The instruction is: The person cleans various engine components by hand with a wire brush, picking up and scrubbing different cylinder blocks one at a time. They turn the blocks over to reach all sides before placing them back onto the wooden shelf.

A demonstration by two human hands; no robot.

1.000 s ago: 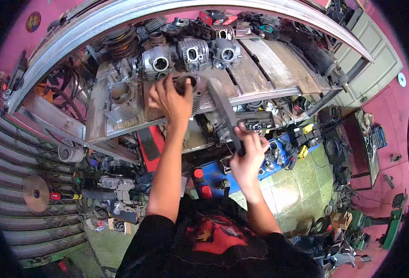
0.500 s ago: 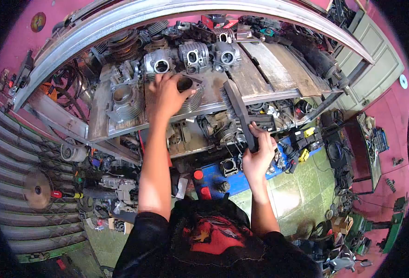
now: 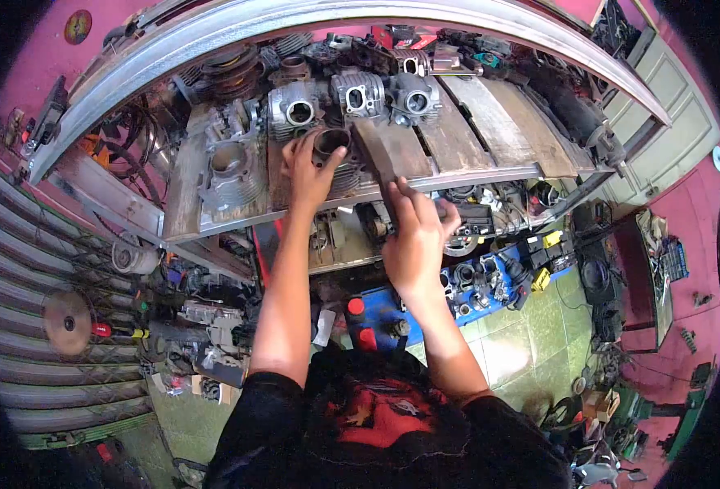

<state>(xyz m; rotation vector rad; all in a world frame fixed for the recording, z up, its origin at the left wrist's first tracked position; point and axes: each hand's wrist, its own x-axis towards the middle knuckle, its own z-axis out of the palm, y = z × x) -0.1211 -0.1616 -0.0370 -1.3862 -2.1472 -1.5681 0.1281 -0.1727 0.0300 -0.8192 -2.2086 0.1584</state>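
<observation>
My left hand (image 3: 309,171) grips an engine cylinder (image 3: 345,178) at the front edge of the wooden bench, thumb and fingers around its round bore. In my right hand (image 3: 417,240) is a dark wire brush (image 3: 378,155), blurred by motion, its head up against the cylinder's right side. The cylinder's left side is partly hidden by my hand. To the left stands another finned cylinder (image 3: 233,175). Behind sit several cylinder heads, among them a silver one (image 3: 296,110) and one with an oval port (image 3: 356,96).
A metal frame bar (image 3: 360,28) arches over the plank bench (image 3: 490,134). Below it, a blue mat (image 3: 425,324) carries engine parts and red caps. A rolling shutter (image 3: 42,342) runs along the left; a dark cabinet (image 3: 633,285) stands at the right.
My right hand has moved left and up, bringing the wire brush from beside the cylinder against its right side. My left hand stays on the cylinder. The view has shifted slightly.
</observation>
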